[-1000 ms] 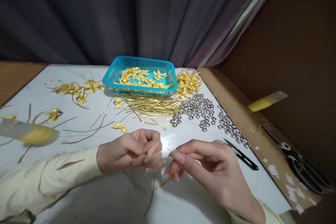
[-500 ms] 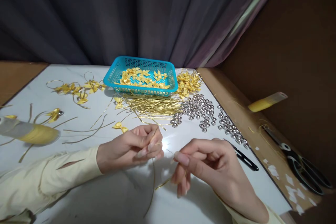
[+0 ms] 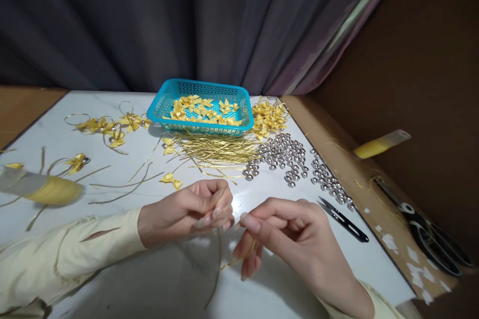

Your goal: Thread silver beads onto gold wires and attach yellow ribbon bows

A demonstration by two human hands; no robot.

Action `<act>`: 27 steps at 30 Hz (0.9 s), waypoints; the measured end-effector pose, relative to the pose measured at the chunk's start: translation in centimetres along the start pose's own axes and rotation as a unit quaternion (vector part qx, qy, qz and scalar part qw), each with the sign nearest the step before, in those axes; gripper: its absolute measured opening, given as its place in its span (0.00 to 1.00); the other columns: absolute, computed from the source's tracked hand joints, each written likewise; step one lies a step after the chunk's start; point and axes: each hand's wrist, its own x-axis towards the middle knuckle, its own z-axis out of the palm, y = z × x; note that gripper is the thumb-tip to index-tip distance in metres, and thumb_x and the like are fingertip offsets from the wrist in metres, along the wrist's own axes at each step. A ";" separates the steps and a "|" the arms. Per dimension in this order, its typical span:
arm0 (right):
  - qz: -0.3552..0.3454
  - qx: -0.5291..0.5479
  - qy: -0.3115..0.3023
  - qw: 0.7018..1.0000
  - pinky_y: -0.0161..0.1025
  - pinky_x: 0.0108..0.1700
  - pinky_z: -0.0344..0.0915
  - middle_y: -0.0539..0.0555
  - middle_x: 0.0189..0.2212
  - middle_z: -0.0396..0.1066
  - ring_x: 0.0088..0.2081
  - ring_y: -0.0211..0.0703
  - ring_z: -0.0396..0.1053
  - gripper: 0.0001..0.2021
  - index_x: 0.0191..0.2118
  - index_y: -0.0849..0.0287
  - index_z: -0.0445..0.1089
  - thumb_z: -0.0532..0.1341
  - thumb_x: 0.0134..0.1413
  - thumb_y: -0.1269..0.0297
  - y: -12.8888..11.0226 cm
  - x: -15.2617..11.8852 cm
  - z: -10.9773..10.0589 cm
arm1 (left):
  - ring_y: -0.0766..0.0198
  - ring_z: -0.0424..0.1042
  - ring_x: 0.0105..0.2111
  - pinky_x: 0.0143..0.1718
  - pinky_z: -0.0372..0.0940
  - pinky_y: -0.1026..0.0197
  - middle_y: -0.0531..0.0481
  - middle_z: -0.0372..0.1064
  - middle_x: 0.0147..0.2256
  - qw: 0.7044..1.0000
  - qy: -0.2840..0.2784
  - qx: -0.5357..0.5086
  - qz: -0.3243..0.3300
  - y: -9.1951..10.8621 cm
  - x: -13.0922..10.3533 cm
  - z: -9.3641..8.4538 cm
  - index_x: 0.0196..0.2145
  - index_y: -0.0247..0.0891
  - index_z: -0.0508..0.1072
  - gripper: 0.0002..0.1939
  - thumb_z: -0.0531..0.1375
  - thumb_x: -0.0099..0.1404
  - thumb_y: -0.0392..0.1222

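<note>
The gold cord (image 3: 219,270), dangling nearest me over the desk (image 3: 168,284), could slip or tangle if my pinch slackened: my left hand (image 3: 202,205) grips it between thumb and fingers, my right hand (image 3: 294,232) pinches seemingly another strand (image 3: 225,265) (too fine to be sure), with the blue basket (image 3: 159,98) beyond.

No readable text, labels, numbers or signs.

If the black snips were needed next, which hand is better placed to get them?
Probably the right hand: the snips lie just beside it. The left hand is farther away, with the right hand in between.
</note>
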 end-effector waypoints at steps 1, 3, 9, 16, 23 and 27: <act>0.002 0.000 -0.002 1.000 0.27 0.23 0.69 0.55 0.21 0.76 0.19 0.35 0.73 0.10 0.27 0.64 0.71 0.60 0.57 0.65 0.0 0.0 0.0 | 0.74 0.56 0.16 0.26 0.60 0.71 0.57 0.57 0.12 1.000 0.000 0.000 -0.002 0.0 0.0 0.0 0.17 0.32 0.69 0.10 0.67 0.49 0.30; 0.006 0.001 -0.002 1.000 0.27 0.23 0.68 0.55 0.22 0.76 0.19 0.35 0.73 0.10 0.27 0.64 0.71 0.60 0.57 0.65 0.0 0.0 0.0 | 0.74 0.56 0.16 0.26 0.60 0.71 0.57 0.58 0.12 1.000 -0.002 0.000 -0.004 0.0 0.0 -0.1 0.17 0.32 0.70 0.10 0.67 0.49 0.30; 0.005 0.006 -0.004 1.000 0.27 0.22 0.68 0.56 0.21 0.76 0.19 0.36 0.73 0.10 0.27 0.64 0.71 0.61 0.56 0.65 0.1 0.1 0.0 | 0.72 0.57 0.17 0.26 0.60 0.70 0.56 0.59 0.13 1.000 0.006 0.005 -0.001 -0.1 -0.1 -0.2 0.16 0.33 0.69 0.11 0.68 0.48 0.31; 0.017 -0.003 -0.002 1.000 0.28 0.23 0.68 0.56 0.21 0.76 0.19 0.36 0.73 0.11 0.27 0.65 0.71 0.61 0.56 0.64 -0.2 0.0 -0.1 | 0.73 0.56 0.16 0.26 0.60 0.71 0.56 0.60 0.13 1.000 0.009 0.003 -0.003 0.0 0.1 0.0 0.16 0.33 0.69 0.11 0.68 0.48 0.31; 0.060 -0.013 0.023 0.998 0.29 0.23 0.68 0.55 0.21 0.76 0.19 0.35 0.72 0.11 0.26 0.64 0.71 0.63 0.54 0.61 -0.7 -0.2 0.2 | 0.73 0.55 0.16 0.24 0.57 0.71 0.56 0.59 0.13 1.000 0.004 0.011 0.002 -0.1 -0.1 -0.2 0.18 0.33 0.70 0.10 0.67 0.50 0.32; 0.020 -0.048 0.029 0.998 0.30 0.23 0.69 0.55 0.19 0.75 0.18 0.35 0.71 0.14 0.25 0.64 0.72 0.62 0.55 0.60 -0.1 0.1 0.2 | 0.74 0.55 0.16 0.22 0.55 0.71 0.56 0.58 0.14 1.000 0.020 0.011 0.004 -0.1 0.0 -0.2 0.16 0.32 0.67 0.11 0.65 0.49 0.28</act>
